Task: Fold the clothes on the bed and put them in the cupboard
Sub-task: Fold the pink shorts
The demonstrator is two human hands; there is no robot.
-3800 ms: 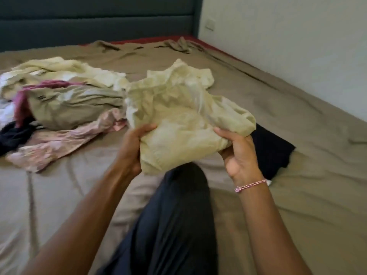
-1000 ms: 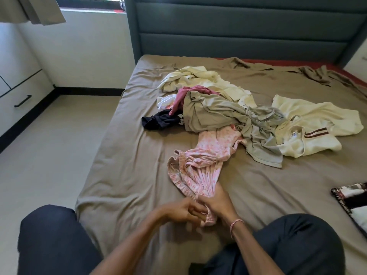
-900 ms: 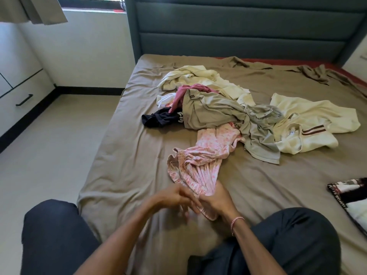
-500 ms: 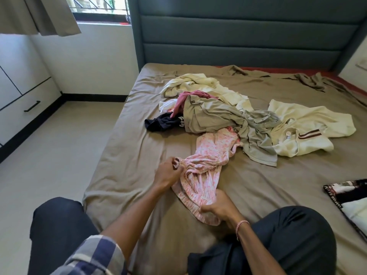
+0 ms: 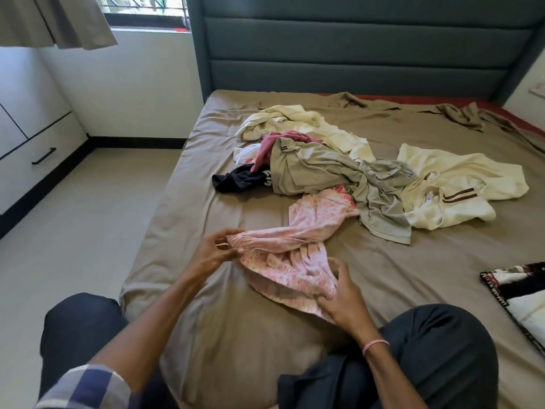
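My left hand (image 5: 215, 253) pinches one corner of the pink floral garment (image 5: 298, 249). My right hand (image 5: 339, 299) curls round its bunched hem. It lies crumpled, its far end touching the clothes pile (image 5: 318, 169).

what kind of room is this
Most likely a home bedroom: a bed with a padded headboard, loose clothes heaped on its sheet, and cupboard drawers by the window.

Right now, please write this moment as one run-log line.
item: pink garment | left grip: pinches its edge | right grip: holds near edge | rest: clothes pile unfolded on bed
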